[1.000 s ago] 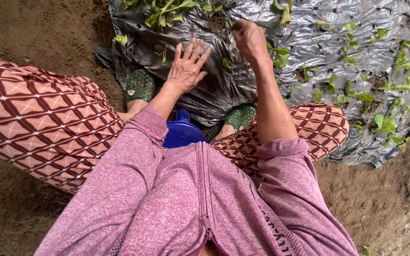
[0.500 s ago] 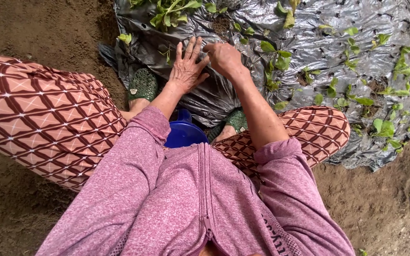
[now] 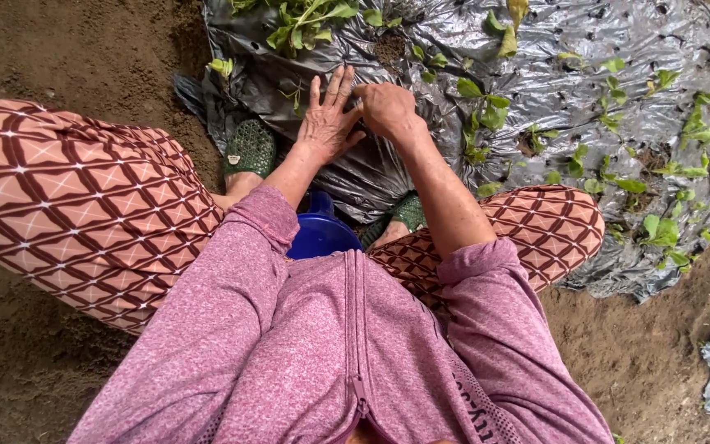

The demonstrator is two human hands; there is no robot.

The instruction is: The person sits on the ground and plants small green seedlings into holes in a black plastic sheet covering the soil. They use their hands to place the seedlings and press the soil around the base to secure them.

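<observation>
Left hand (image 3: pixel 326 119) spread flat on crinkled silver-black plastic mulch sheet (image 3: pixel 552 49), right hand (image 3: pixel 386 107) curled beside it, grip unclear, small green leafy seedlings (image 3: pixel 486 111) in holes nearby, round blue plastic container (image 3: pixel 320 233) between knees, contents hidden, brown soil (image 3: pixel 84 49) around

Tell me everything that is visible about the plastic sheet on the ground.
The plastic sheet is thin, shiny, dark grey film, much wrinkled, spread flat over brown soil. Holes in it show earth, and small green seedlings stand in many of them. Its near edge is crumpled. The left hand lies flat on it with fingers spread; the right hand touches it beside that. Two green shoes stand on its edge.
</observation>
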